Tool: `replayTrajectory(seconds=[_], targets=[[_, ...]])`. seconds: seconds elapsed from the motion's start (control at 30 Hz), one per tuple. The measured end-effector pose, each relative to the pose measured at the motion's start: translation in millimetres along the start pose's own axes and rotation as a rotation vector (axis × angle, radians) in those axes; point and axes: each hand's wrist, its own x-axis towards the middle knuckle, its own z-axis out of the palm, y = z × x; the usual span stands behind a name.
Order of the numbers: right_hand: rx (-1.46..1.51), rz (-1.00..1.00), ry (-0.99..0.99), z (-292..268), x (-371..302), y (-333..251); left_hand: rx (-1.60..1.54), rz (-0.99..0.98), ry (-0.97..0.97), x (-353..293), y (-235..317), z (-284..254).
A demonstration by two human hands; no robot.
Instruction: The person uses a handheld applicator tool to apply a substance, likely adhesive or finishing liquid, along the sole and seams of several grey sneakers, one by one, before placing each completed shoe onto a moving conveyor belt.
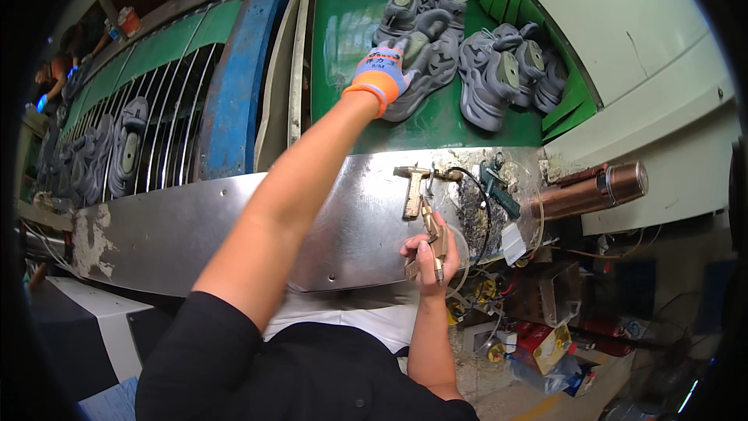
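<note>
My left hand (pixel 383 74), in a grey-blue glove with an orange cuff, reaches over the green conveyor belt (pixel 343 23). Its fingers are closed on the near side of a grey sneaker (pixel 435 70), partly hiding it. Several more grey sneakers (pixel 491 82) stand close by on the belt. Bare and held near my body, my right hand (pixel 427 257) grips a brass-coloured spray gun (pixel 433 235) above the metal ledge. Just beyond it, a second spray gun (pixel 414 191) lies on the ledge, beside a dark green gun-shaped tool (pixel 499 191).
A copper-coloured cylinder (pixel 596 191) juts out at the right. Hoses run past the ledge (pixel 304 226). Green strip curtains (pixel 506 0) edge the belt. Left of a blue beam (pixel 241 70), more sneakers (pixel 128 144) sit by metal bars. Co-workers' blue-gloved hands (pixel 42 101) show far left.
</note>
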Motion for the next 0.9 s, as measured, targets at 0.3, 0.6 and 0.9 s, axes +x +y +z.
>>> replayTrajectory(seconds=[0.3, 0.6, 0.9], targets=[[-0.049, 0.039, 0.021, 1.7, 1.8, 2.7, -0.199, -0.099, 0.028, -126.0, -302.1, -76.5], [-0.098, 0.035, 0.098, 11.7, 6.3, 8.0, 0.773, -1.010, -0.171, -283.9, -660.4, -248.6], [-0.222, 0.058, 0.103, 20.7, 10.8, 5.6, 0.466, -0.655, -0.307, -233.8, -570.5, -146.8]])
